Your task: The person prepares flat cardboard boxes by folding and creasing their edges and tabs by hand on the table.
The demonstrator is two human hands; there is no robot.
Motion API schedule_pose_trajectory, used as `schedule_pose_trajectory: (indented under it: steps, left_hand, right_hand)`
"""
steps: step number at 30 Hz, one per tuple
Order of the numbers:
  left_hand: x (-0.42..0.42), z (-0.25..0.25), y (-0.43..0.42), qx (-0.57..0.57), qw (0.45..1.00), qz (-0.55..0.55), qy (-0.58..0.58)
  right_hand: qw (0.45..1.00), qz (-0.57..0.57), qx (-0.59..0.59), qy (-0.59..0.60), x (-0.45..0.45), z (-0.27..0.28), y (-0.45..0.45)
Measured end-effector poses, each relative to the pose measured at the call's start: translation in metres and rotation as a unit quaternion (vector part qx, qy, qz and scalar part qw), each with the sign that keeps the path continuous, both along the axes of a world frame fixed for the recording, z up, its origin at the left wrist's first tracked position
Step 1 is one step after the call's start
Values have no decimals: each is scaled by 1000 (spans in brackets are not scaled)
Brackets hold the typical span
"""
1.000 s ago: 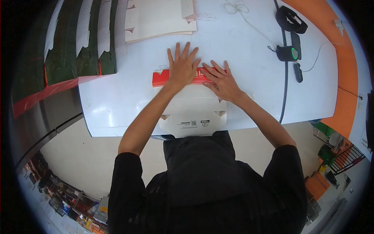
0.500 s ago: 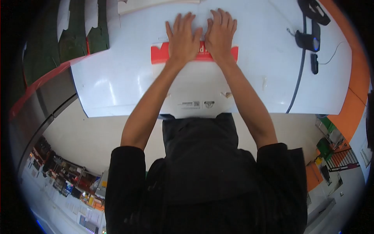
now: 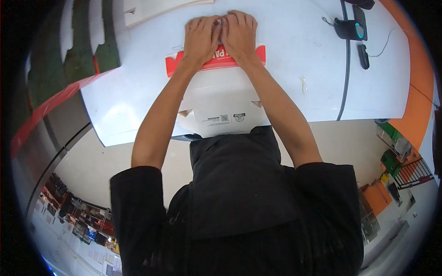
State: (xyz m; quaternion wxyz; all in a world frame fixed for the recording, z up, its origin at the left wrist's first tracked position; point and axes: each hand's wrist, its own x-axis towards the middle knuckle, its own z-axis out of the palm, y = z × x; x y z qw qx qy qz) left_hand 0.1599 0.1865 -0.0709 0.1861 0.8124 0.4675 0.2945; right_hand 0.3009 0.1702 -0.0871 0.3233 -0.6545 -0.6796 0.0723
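Observation:
A flat, creased cardboard box blank point(image 3: 216, 94) lies on the white table, its near edge against my torso. Its near panel is white with a small printed code and logo; the far strip is red with white lettering, partly covered by my hands. My left hand point(image 3: 200, 39) rests over the left part of the red strip, fingers bent and pressed together. Beside it, my right hand point(image 3: 239, 36) lies over the right part with its fingers curled too. The thumbs almost meet at the middle. Most fingertips are hidden from view.
More pale cardboard point(image 3: 161, 9) lies at the table's far edge. To the right are a black cable point(image 3: 346, 78), a small black device point(image 3: 350, 30) with a lit ring, and a black stick-like item point(image 3: 363, 56). Dark green sheets point(image 3: 50, 60) stand at the left.
Both hands have drawn together and their spread fingers have curled in at the red strip. The whole view has shifted slightly, so the table's contents appear farther left.

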Motion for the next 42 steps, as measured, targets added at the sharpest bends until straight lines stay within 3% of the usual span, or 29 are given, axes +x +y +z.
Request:
schedule_pose_trajectory:
  steps: [2,5,7,10,13,18,27,28,34,37,41,42]
  left_hand:
    - [-4,18,2,-81,995,2,-62]
    - [-33,28,2,-273,958,-90,12]
    - [-55,44,-11,-201,959,-147,133]
    - [-68,61,-23,-177,941,-149,248]
    - [-73,51,-14,-208,934,-130,261]
    - [-75,70,24,-251,909,-216,255]
    - [-56,232,7,-387,834,-210,333]
    - [-53,255,0,-381,838,-201,336]
    - [-69,312,-26,-76,932,-209,286]
    - [-66,312,-33,-93,949,-175,246]
    - [-63,304,-33,-70,958,-163,224]
    - [-62,309,-34,-25,965,-143,219]
  right_hand:
    - [995,28,-58,75,8,9,4]
    - [953,116,-210,186,24,41,2]
    - [895,190,-352,196,31,77,-1]
    - [907,274,-318,-34,41,81,-16]
    - [898,251,-324,-162,51,77,-18]
    - [886,338,-272,-165,64,74,0]
    - [838,293,-442,-124,57,247,-18]
    - [835,298,-447,-118,58,262,-22]
    - [909,309,-252,-122,71,314,-39]
    - [935,296,-164,-107,70,319,-56]
    - [931,262,-213,-141,72,328,-56]
    - [941,249,-175,-146,73,333,-55]
